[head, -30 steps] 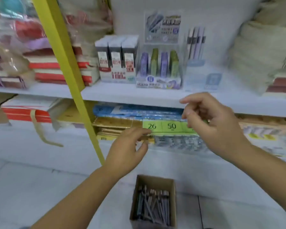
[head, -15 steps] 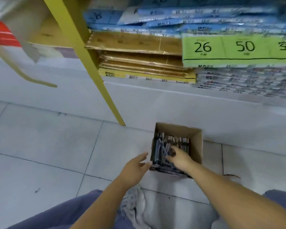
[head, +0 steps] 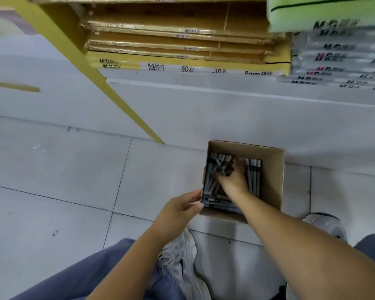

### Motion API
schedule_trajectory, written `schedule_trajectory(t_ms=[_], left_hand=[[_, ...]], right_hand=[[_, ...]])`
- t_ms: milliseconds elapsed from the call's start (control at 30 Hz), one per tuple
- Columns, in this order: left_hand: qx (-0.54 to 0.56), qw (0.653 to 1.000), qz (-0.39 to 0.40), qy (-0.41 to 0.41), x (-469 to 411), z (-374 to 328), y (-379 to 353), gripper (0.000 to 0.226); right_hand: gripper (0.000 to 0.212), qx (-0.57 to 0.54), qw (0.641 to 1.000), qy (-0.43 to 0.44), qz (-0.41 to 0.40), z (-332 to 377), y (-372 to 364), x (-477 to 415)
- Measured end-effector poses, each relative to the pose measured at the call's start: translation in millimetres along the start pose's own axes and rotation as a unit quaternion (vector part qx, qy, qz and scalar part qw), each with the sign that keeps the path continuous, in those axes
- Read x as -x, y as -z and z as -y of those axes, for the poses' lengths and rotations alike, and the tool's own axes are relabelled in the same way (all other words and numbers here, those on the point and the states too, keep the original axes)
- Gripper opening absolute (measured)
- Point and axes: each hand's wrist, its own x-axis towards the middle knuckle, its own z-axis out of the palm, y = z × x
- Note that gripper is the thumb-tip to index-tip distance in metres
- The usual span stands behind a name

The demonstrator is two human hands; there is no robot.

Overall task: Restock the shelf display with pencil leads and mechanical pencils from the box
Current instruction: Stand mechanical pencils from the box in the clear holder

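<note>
Our left grip (head: 180, 210), fingers relaxed, braces the open brown cardboard box (head: 273, 180) on the tiled floor (head: 74, 169) against sliding while our right grip (head: 232, 182) curls round slim grey mechanical pencils (head: 254, 176) inside.

The open brown cardboard box (head: 271, 180) takes us only from above. Our right hand (head: 234, 181), gripping the packed grey mechanical pencils (head: 254, 176), fills its middle, and our left hand (head: 180, 211) rests against its left wall. The white shelf base (head: 225, 118) blocks behind and a slanted yellow post (head: 117, 98) stands back-left. Grey floor tiles (head: 52, 169) lie open leftward.
</note>
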Motion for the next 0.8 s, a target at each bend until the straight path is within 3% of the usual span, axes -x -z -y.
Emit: schedule_trajectory(t_ms=[233,400,700,800], left_hand=[[-0.017,1.0,-0.004,0.005,-1.8,7.4,0.8,0.039],[-0.024,1.0,-0.005,0.01,-1.4,3.0,0.5,0.042],[-0.033,0.999,0.004,0.006,0.6,-3.4,-1.0,0.057],[-0.05,0.999,-0.011,0.016,-1.4,-6.6,-1.1,0.046]], right_hand=[[0.061,0.038,0.995,-0.043,0.081,1.3,-5.6,-10.1],[0.058,0.0,0.992,-0.061,0.112,-1.8,3.3,-13.7],[0.021,-0.069,0.986,-0.071,0.137,-5.4,8.6,-9.7],[0.02,-0.092,0.986,-0.054,0.131,4.0,21.9,0.8]])
